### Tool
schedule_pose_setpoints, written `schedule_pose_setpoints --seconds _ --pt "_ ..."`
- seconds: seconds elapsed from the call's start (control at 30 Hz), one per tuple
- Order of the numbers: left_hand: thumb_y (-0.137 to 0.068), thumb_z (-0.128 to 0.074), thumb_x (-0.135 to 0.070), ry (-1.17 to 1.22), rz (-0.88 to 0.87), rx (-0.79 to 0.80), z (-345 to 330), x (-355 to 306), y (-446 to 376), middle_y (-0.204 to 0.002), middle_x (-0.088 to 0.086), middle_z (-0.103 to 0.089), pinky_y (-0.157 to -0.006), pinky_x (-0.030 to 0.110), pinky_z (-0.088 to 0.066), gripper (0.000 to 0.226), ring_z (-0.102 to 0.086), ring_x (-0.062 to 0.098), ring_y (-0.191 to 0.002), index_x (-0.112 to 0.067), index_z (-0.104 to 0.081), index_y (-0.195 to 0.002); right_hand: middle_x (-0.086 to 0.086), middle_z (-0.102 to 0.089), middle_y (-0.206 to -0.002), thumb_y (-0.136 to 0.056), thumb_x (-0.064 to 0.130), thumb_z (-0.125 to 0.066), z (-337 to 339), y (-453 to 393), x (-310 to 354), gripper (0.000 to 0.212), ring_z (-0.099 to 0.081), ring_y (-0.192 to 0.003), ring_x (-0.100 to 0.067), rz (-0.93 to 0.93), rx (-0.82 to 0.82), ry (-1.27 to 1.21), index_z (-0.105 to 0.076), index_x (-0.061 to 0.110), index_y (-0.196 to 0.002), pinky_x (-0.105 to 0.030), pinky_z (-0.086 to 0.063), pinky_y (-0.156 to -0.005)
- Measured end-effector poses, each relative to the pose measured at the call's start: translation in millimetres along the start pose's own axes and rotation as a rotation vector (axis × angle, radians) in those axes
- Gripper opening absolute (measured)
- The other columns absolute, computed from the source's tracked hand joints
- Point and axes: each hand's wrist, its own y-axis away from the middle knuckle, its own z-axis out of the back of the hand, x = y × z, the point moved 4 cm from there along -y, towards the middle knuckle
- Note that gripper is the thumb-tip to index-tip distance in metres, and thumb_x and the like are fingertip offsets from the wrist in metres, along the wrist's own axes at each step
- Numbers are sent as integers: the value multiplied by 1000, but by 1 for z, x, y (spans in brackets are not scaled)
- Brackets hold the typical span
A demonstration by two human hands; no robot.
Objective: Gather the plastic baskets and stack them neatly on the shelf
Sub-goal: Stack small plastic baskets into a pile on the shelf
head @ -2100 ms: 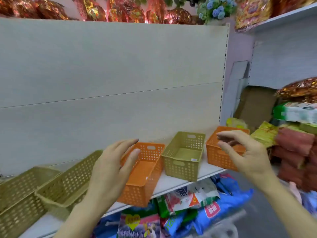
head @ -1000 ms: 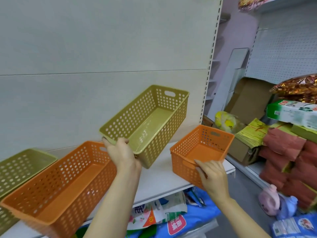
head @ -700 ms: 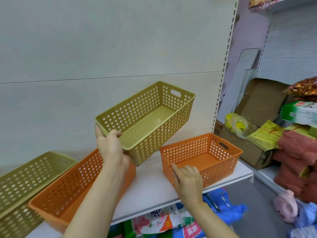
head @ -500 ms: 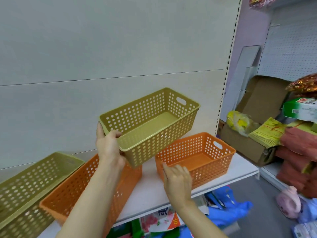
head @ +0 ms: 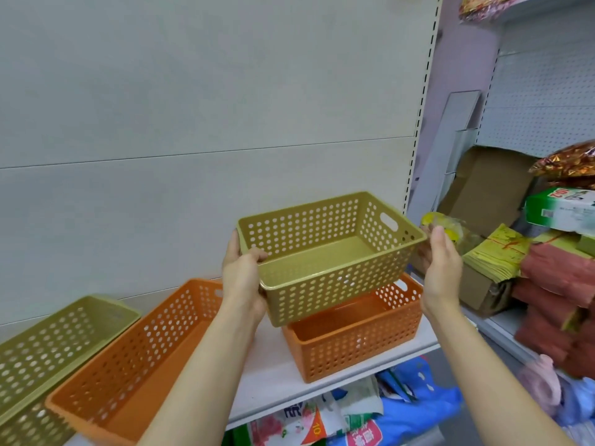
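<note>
Three green baskets (head: 328,255), two orange baskets (head: 354,336), two hands (head: 243,278).

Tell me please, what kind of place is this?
Probably a small shop or its stockroom. A slotted retail shelf holds plastic baskets, packaged goods are piled at the right beside a cardboard box, and bagged products lie beneath the shelf.

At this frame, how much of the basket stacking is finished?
Done: nothing fully nested yet. In hand: left hand and right hand hold the green basket just above the orange basket. Left: seat it, then gather the long orange basket and long green basket.
</note>
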Motion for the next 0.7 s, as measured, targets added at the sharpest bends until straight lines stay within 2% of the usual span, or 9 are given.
schedule_pose_setpoints --seconds 0.13,0.2,0.23,0.3,0.4,0.5,0.57,0.63,0.7 --pt "-98 -41 5 -87 9 99 -20 22 2 -119 11 -69 -52 22 -57 58 -65 14 -77 -16 -43 -153 5 -59 -129 -100 31 -48 13 -30 -18 35 -54 -118 -10 -15 63 169 -58 18 -131 -32 -44 -99" --pt "-100 -51 -12 -70 -5 145 -10 35 2 -123 3 -69 -59 20 -53 75 -66 7 -80 -16 -14 -164 6 -63 -121 -100 31 -50 23 -34 -35 30 -58 -113 -14 -63 73 180 -61 20 -125 -39 -47 -98" --pt "-97 -59 -23 -86 -30 179 -2 40 5 -139 -1 -63 -71 20 -53 83 -68 7 -98 -20 -12 -165 5 -64 -118 -99 32 -51 28 -33 -43 29 -59 -110 -14 -82 74 179 -61 20 -123 -40 -48 -97" --pt "-89 -74 -39 -302 -103 289 8 53 20 -150 -20 -52 -91 17 -50 83 -56 0 -130 -31 -28 -158 2 -65 -118 -97 31 -54 35 -30 -52 29 -58 -108 -13 -77 78 206 -62 17 -122 -36 -46 -97" --pt "-96 -65 -27 -595 -190 322 12 82 37 -122 -35 -66 -88 15 -55 54 -63 -11 -113 -44 -42 -142 1 -64 -117 -96 33 -57 42 -25 -64 30 -57 -109 -12 -86 118 232 -63 17 -120 -33 -46 -95" --pt "-96 -64 -27 -661 -236 269 18 100 46 -124 -36 -64 -93 9 -49 52 -60 -12 -117 -52 -41 -136 5 -63 -119 -94 37 -57 51 -19 -79 34 -57 -111 -8 -122 194 271 -62 21 -124 -29 -48 -92" --pt "-97 -65 -26 -665 -280 187 24 109 46 -123 -49 -56 -93 0 -40 54 -52 -25 -116 -55 -37 -132 9 -61 -121 -95 35 -56 54 -13 -87 37 -56 -101 10 -140 216 250 -59 23 -129 -13 -46 -83" --pt "-100 -62 -27 -682 -298 107 26 114 45 -126 -53 -48 -103 8 -35 55 -44 -30 -118 -54 -31 -136 11 -59 -120 -96 34 -55 55 -10 -91 38 -52 -92 19 -139 212 242 -57 23 -133 -8 -43 -77" --pt "-102 -59 -27 -694 -296 80 27 118 40 -131 -33 -60 -107 25 -43 48 -55 -11 -123 -51 -38 -139 8 -60 -122 -97 35 -54 53 -5 -95 39 -56 -99 9 -137 202 259 -56 23 -134 -17 -46 -84"
